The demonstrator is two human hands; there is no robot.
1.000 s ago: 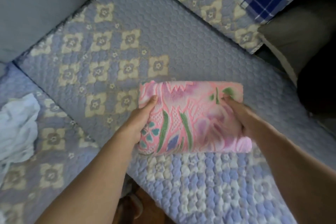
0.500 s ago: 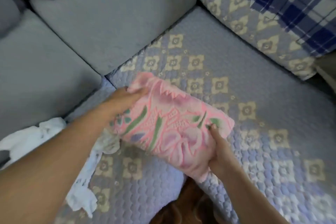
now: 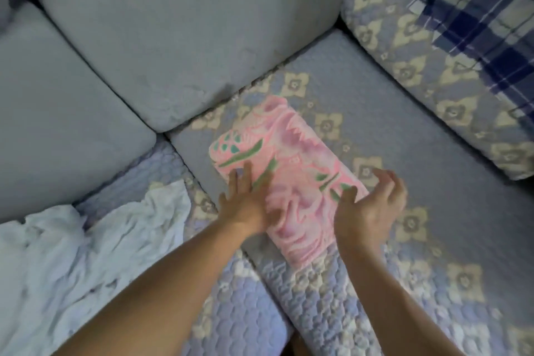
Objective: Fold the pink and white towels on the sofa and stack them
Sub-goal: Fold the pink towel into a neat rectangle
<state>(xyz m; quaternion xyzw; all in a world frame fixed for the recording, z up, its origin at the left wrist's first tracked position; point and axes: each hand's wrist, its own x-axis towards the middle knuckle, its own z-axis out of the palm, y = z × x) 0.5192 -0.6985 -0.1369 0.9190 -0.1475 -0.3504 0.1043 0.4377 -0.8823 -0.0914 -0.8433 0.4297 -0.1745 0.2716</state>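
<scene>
The folded pink floral towel (image 3: pixel 291 165) lies flat on the quilted sofa seat (image 3: pixel 375 101), near the back cushions. My left hand (image 3: pixel 245 202) rests flat on its near left part, fingers spread. At the towel's right edge my right hand (image 3: pixel 372 205) hovers with fingers curled apart, thumb touching the cloth. The white towel (image 3: pixel 86 254) lies crumpled and unfolded on the seat to the left.
Grey back cushions (image 3: pixel 173 37) stand behind the seat. A patterned quilted bolster (image 3: pixel 419 66) runs along the right, with a blue plaid cloth (image 3: pixel 485 14) on it. The seat's front edge is just below my forearms.
The pink towel was held in both hands and carried left toward the back cushions. It now lies on the seat, and both hands have let go of it.
</scene>
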